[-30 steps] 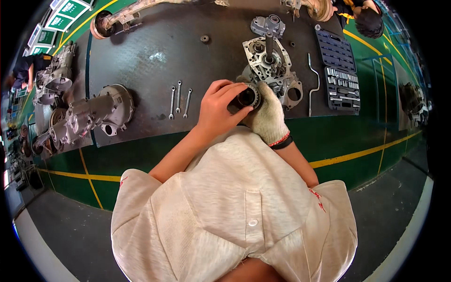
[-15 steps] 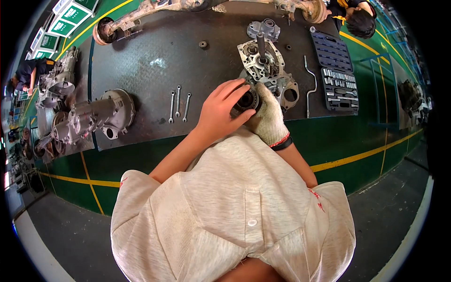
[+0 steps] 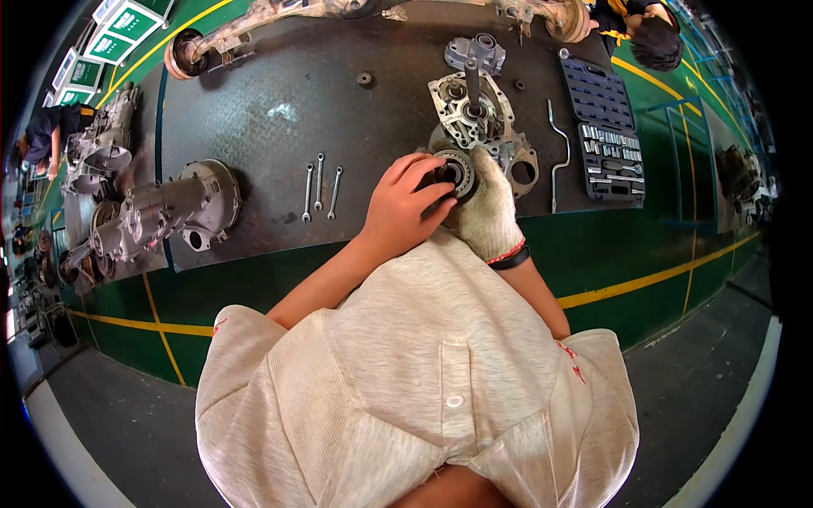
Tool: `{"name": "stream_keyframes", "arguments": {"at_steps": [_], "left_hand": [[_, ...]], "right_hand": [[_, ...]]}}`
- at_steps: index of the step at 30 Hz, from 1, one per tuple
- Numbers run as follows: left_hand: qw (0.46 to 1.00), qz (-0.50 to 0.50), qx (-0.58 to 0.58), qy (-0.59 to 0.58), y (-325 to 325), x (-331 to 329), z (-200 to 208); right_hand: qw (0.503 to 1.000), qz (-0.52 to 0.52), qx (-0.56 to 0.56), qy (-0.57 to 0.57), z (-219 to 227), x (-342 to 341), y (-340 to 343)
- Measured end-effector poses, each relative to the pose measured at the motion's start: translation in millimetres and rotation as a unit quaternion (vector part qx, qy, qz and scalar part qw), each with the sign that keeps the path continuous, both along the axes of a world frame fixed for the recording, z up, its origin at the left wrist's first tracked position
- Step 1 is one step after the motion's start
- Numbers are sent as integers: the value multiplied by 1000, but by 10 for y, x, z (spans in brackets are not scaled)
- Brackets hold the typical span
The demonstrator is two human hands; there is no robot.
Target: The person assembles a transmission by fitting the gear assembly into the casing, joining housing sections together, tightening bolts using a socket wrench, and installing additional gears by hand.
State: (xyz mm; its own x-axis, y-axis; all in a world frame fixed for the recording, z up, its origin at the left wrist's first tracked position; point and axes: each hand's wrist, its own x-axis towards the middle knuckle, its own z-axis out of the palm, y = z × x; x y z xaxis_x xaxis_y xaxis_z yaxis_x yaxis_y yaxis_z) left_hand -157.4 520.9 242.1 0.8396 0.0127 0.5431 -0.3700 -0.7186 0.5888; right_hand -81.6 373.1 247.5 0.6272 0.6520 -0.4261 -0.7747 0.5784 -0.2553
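Observation:
A round dark metal gear (image 3: 462, 172) with a lighter ring on its face is held just off the table's near edge, in front of my body. My right hand (image 3: 489, 207), in a white knitted glove, grips it from the right side with the thumb along its rim. My bare left hand (image 3: 405, 203) curls its fingers against the gear's left side and face; whether a smaller part lies under those fingertips is hidden. Right behind the hands stands an opened gearbox housing (image 3: 471, 106) with an upright shaft (image 3: 472, 83) in it.
Three wrenches (image 3: 319, 184) lie left of my hands, beyond them a complete gearbox (image 3: 182, 203). A small gear (image 3: 365, 80) sits farther back. On the right are a cranked bar (image 3: 558, 157) and an open socket set (image 3: 611, 161). An axle (image 3: 279, 17) spans the far edge.
My left fingers have drawn back to the left and closed together, baring more of the gear's face. The gear has turned slightly in my right hand, which stays in nearly the same place.

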Motion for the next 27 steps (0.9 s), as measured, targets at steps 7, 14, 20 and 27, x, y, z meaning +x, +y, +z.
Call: {"name": "stream_keyframes", "arguments": {"at_steps": [7, 14, 20, 27], "left_hand": [[998, 7, -53, 29, 30, 23, -49], [989, 18, -109, 98, 63, 30, -67], [982, 24, -150, 113, 109, 45, -81], [857, 55, -454, 237, 185, 96, -93]], "right_hand": [[1000, 5, -12, 14, -1, 44, 60], [1000, 22, -10, -1, -85, 62, 72], [999, 32, 16, -14, -153, 110, 104], [999, 45, 2, 10, -126, 91, 129]]}}
